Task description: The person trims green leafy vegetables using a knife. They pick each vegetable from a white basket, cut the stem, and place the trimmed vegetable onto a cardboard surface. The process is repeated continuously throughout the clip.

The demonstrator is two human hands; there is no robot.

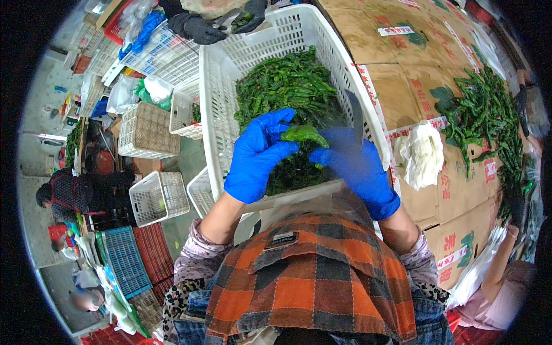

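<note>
A green pepper [305,134] is pinched between the thumb and fingers of my blue-gloved left hand [261,155]. Close by on the right, my right hand [355,170], also in a blue glove, is blurred. A dark, curved blade [356,114], apparently a knife's, rises from its grip; the handle is hidden. The right thumb comes near the pepper's tip. Both hands are above a large white plastic crate [208,108], partly filled with a heap of green peppers [284,82].
To the right, flattened cardboard [401,90] carries a pile of green peppers [487,116] and a crumpled white cloth or bag [420,155]. A co-worker's dark-gloved hands [215,28] are beyond the crate. Smaller white crates [159,198] stand on the floor at left, near another person [82,192].
</note>
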